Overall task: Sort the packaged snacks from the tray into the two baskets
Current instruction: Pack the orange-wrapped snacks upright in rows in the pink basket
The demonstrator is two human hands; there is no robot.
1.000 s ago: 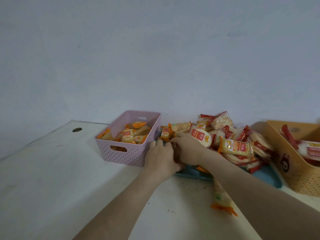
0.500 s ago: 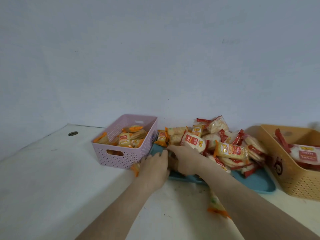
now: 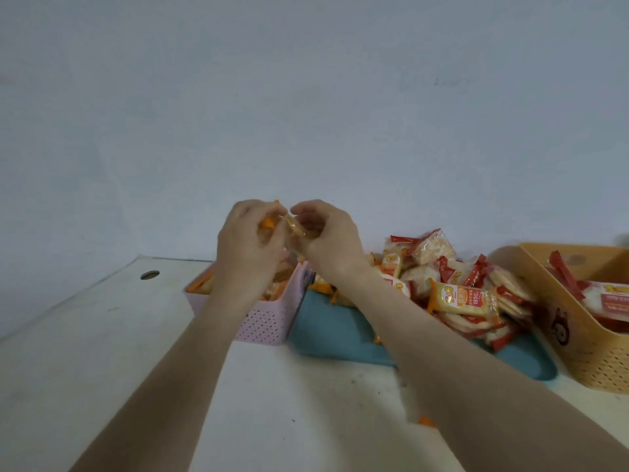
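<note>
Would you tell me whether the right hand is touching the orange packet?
Touching. The head view shows the right hand pinching one end of the orange packet.

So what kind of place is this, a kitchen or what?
Most likely a plain desk in a bare room, not a kitchen. The white table has a cable hole, the wall behind is blank, and a tray of snacks sits between a pink basket and a yellow basket.

One pink basket [image 3: 265,325], one yellow basket [image 3: 599,366], one blue tray [image 3: 326,335], and snack packets [image 3: 459,301] too heaped to count.
</note>
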